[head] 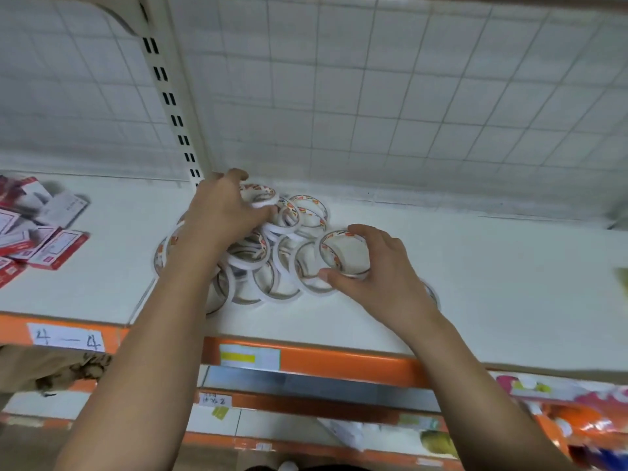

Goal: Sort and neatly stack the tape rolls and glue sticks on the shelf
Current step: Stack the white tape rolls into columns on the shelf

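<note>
Several white tape rolls (272, 266) with red-orange printed cores lie in a loose heap on the white shelf (492, 283). My left hand (221, 212) reaches over the back of the heap and pinches one roll (260, 197) between thumb and fingers. My right hand (377, 263) grips another roll (343, 253) at the heap's right edge, thumb on its near rim and fingers over its far rim. One more roll (431, 294) peeks out from under my right wrist. No glue sticks can be made out.
Red and white small boxes (37, 232) lie scattered at the shelf's left. A slotted upright post (170, 100) and a wire grid back panel (407, 96) stand behind. The orange shelf edge (339, 362) carries labels; lower shelves hold colourful packets (577, 419).
</note>
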The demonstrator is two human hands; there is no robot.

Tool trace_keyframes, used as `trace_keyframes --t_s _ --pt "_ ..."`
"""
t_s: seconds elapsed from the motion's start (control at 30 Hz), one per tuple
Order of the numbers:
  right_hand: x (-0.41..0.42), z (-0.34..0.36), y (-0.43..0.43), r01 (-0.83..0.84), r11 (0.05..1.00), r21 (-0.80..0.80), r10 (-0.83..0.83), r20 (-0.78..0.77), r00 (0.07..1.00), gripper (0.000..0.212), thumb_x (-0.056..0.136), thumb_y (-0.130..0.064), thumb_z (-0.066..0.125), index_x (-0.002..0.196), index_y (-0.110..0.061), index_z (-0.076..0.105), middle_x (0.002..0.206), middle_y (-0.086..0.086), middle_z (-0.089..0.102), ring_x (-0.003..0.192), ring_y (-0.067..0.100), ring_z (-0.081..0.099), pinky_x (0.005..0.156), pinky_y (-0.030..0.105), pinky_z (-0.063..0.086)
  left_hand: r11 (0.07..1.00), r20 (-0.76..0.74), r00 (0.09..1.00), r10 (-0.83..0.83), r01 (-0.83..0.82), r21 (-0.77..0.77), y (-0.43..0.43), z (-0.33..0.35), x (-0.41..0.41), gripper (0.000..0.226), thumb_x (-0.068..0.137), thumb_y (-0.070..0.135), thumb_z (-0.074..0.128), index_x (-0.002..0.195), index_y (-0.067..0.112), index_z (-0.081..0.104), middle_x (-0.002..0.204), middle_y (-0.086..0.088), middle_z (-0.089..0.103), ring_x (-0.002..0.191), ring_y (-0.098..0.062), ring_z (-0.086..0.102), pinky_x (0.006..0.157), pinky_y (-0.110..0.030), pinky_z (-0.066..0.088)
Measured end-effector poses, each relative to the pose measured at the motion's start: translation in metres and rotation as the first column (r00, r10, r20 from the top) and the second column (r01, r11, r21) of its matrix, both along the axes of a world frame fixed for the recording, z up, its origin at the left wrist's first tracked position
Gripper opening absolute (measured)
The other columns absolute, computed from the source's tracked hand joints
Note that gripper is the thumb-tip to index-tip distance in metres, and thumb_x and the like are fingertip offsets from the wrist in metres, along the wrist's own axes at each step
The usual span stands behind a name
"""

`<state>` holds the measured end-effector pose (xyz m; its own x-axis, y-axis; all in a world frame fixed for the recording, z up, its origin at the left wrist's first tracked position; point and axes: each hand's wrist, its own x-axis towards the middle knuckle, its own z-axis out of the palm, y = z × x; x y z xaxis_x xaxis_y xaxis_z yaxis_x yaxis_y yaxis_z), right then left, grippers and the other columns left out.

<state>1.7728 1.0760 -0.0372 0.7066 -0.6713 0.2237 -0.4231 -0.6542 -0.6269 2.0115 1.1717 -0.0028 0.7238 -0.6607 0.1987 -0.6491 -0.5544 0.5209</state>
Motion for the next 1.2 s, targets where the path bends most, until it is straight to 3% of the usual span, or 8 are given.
trace_keyframes --t_s 0.3,0.47,0.57,0.73,0.87,1.2 --pt "-0.003 -0.001 -0.002 -0.021 1.0 -0.017 0.021 -0.006 1.0 0.076 0.074 -0.061 0.073 0.136 -0.027 0.046 0.136 -0.011 0.049 0.123 0.015 0.039 0.096 0.02 0.03 0.987 0.11 0.993 0.049 -0.066 0.149 -0.01 0.0 -0.009 0.073 0.082 0.067 0.058 0.125 0.008 0.055 0.119 -0.02 0.062 0.113 -0.038 0.055 0.09 -0.043 0.046" --pt "-0.004 -0.001 0.0 -0.031 0.999 -0.02 0.031 0.0 1.0 0.073 0.074 -0.059 0.074 0.134 -0.028 0.046 0.135 -0.012 0.049 0.123 0.014 0.039 0.095 0.02 0.031 0.998 0.115 0.993 0.032 -0.038 0.044 -0.005 0.002 -0.01 0.074 0.074 0.063 0.071 0.122 0.009 0.059 0.114 -0.016 0.066 0.108 -0.035 0.058 0.086 -0.04 0.048" --pt "-0.017 0.003 -0.004 -0.011 1.0 -0.018 0.011 0.008 1.0 0.073 0.074 -0.058 0.075 0.134 -0.028 0.047 0.135 -0.013 0.049 0.123 0.013 0.038 0.096 0.02 0.031 0.997 0.192 0.98 -0.042 0.054 -0.057 -0.003 0.015 -0.021 0.07 0.072 0.06 0.073 0.12 0.011 0.061 0.111 -0.013 0.066 0.104 -0.032 0.06 0.083 -0.039 0.049" --pt "-0.058 0.008 -0.019 0.038 0.998 -0.053 -0.037 0.012 0.999 0.07 0.077 -0.051 0.075 0.136 -0.027 0.047 0.134 -0.015 0.048 0.122 0.01 0.038 0.093 0.008 0.026 0.945 0.219 0.946 -0.239 0.278 -0.172 -0.006 0.019 -0.083 0.067 0.072 0.061 0.07 0.121 0.016 0.061 0.122 -0.004 0.063 0.114 -0.026 0.055 0.096 -0.035 0.045" --pt "-0.1 0.006 -0.032 0.11 0.992 -0.064 -0.112 -0.031 0.993 0.068 0.079 -0.045 0.075 0.137 -0.024 0.046 0.136 -0.01 0.049 0.124 0.015 0.039 0.1 0.021 0.03 0.914 0.158 0.916 -0.37 0.389 -0.116 -0.018 -0.01 -0.137 0.067 0.072 0.06 0.073 0.123 0.018 0.06 0.125 -0.001 0.06 0.119 -0.022 0.051 0.1 -0.03 0.038" --pt "-0.16 -0.021 -0.052 0.206 0.976 -0.066 -0.214 -0.149 0.965 0.068 0.077 -0.036 0.075 0.136 -0.015 0.048 0.136 0.0 0.052 0.125 0.024 0.042 0.105 0.027 0.03 0.856 0.041 0.855 -0.517 0.516 0.033 -0.041 -0.054 -0.2 0.072 0.075 0.056 0.072 0.134 0.02 0.053 0.136 0.002 0.05 0.124 -0.018 0.045 0.104 -0.025 0.033"
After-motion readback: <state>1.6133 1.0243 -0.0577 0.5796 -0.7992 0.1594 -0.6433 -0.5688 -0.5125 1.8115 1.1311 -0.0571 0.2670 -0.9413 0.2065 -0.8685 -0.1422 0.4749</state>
